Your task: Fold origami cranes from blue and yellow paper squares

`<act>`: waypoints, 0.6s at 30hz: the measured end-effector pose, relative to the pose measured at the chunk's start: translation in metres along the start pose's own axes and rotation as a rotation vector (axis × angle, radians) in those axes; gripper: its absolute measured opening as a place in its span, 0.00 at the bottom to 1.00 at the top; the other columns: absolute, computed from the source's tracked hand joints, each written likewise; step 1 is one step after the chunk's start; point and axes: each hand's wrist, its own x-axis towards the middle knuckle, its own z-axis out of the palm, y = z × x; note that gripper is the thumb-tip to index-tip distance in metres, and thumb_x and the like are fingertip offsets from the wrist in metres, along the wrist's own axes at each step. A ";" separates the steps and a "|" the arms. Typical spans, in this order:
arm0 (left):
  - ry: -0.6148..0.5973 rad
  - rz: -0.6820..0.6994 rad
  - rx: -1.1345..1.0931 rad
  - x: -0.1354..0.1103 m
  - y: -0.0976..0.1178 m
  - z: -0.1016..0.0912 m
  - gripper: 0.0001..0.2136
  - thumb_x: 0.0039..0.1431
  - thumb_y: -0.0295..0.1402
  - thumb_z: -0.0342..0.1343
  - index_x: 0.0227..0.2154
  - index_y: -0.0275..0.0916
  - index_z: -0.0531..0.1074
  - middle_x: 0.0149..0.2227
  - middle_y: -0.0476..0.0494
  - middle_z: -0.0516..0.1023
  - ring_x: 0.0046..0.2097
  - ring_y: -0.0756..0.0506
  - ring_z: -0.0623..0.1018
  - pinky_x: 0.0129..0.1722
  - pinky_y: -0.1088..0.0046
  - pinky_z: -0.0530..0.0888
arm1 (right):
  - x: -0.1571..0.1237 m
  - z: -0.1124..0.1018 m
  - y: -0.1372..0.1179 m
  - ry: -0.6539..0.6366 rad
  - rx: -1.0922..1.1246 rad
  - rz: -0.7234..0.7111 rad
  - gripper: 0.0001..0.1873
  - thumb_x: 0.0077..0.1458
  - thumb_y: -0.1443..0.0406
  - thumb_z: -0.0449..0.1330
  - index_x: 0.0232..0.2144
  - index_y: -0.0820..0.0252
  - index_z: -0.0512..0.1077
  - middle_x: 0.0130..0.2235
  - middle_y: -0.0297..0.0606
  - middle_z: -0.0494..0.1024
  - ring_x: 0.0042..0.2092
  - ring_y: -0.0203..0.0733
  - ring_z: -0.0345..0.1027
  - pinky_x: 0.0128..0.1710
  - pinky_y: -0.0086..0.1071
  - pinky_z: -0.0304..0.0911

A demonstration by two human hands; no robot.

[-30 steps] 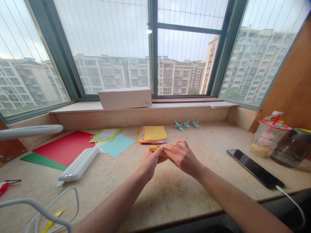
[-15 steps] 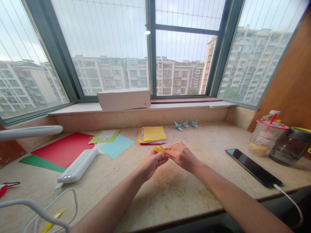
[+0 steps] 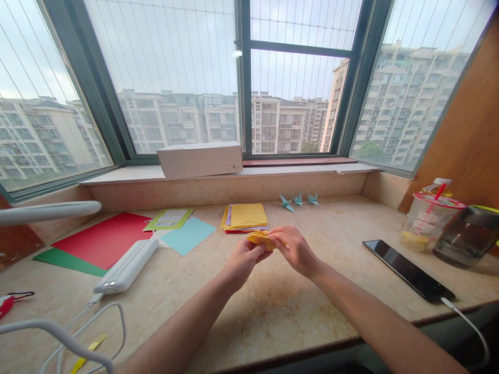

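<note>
A small folded piece of yellow paper [image 3: 260,239] is held above the counter between both hands. My left hand [image 3: 246,255] pinches its left and lower side, thumb on top. My right hand [image 3: 294,248] grips the right side with thumb and fingers, covering that end. Just behind the hands lies a stack of folded paper [image 3: 246,215], yellow on top with purple and red edges below. Farther back to the right stand three light-blue origami cranes [image 3: 298,199].
At left lie red paper [image 3: 105,236], a light-blue sheet [image 3: 190,235], a green-edged packet [image 3: 168,219] and a white power bank [image 3: 125,266] with a cable. At right are a black phone [image 3: 407,270], a plastic cup [image 3: 424,223] and a dark bottle [image 3: 463,236]. A white box [image 3: 200,160] sits on the sill.
More of the yellow paper now shows between my hands, its flap opened wider. My right hand has shifted slightly at its end of the paper.
</note>
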 end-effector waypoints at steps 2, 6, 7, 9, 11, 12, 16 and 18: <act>0.011 0.003 0.019 0.000 -0.001 0.000 0.13 0.49 0.32 0.67 0.38 0.35 0.80 0.43 0.39 0.81 0.48 0.40 0.78 0.57 0.59 0.69 | -0.001 0.004 0.002 0.064 0.117 0.117 0.08 0.65 0.65 0.54 0.40 0.58 0.74 0.40 0.41 0.80 0.43 0.44 0.73 0.44 0.38 0.67; 0.013 0.014 0.041 0.001 -0.002 0.002 0.12 0.50 0.32 0.66 0.39 0.35 0.80 0.44 0.40 0.81 0.50 0.39 0.78 0.57 0.58 0.68 | -0.002 0.007 0.005 0.075 0.180 0.202 0.09 0.63 0.62 0.57 0.44 0.57 0.72 0.41 0.40 0.79 0.43 0.45 0.73 0.44 0.38 0.68; 0.014 0.018 0.038 0.001 -0.002 0.003 0.13 0.50 0.32 0.66 0.39 0.35 0.80 0.44 0.39 0.81 0.50 0.39 0.78 0.58 0.58 0.68 | -0.002 0.006 0.004 0.058 0.162 0.188 0.09 0.63 0.62 0.57 0.44 0.57 0.73 0.41 0.41 0.78 0.44 0.45 0.72 0.44 0.39 0.67; 0.016 0.024 0.023 0.001 -0.002 0.004 0.14 0.49 0.33 0.66 0.40 0.35 0.80 0.45 0.39 0.81 0.50 0.39 0.78 0.58 0.58 0.67 | -0.003 0.005 0.002 0.042 0.107 0.142 0.07 0.63 0.63 0.57 0.42 0.57 0.73 0.40 0.41 0.78 0.43 0.46 0.72 0.44 0.40 0.66; 0.018 0.031 0.005 0.002 -0.002 0.003 0.15 0.49 0.34 0.67 0.40 0.35 0.79 0.46 0.38 0.81 0.51 0.39 0.77 0.59 0.59 0.67 | -0.003 0.005 -0.001 0.063 0.053 0.096 0.05 0.62 0.64 0.58 0.38 0.57 0.74 0.37 0.40 0.78 0.41 0.46 0.71 0.42 0.40 0.64; 0.025 0.034 0.004 0.002 -0.002 0.003 0.16 0.49 0.35 0.68 0.41 0.35 0.79 0.46 0.38 0.80 0.52 0.39 0.77 0.59 0.60 0.67 | -0.003 0.005 -0.002 0.078 0.035 0.074 0.04 0.62 0.64 0.59 0.36 0.57 0.73 0.36 0.39 0.77 0.40 0.45 0.71 0.42 0.39 0.63; 0.113 -0.039 0.093 0.000 0.000 0.000 0.17 0.49 0.41 0.68 0.38 0.34 0.78 0.43 0.35 0.81 0.49 0.39 0.78 0.55 0.59 0.69 | -0.003 0.004 -0.003 0.170 -0.048 0.027 0.03 0.61 0.66 0.60 0.34 0.57 0.73 0.33 0.37 0.77 0.37 0.43 0.70 0.41 0.39 0.61; 0.117 -0.116 0.128 -0.002 0.002 0.001 0.17 0.49 0.43 0.67 0.35 0.34 0.78 0.40 0.34 0.81 0.46 0.38 0.80 0.52 0.58 0.71 | -0.003 0.001 -0.004 0.212 -0.143 0.009 0.04 0.62 0.67 0.59 0.34 0.57 0.73 0.33 0.38 0.77 0.37 0.43 0.69 0.41 0.39 0.59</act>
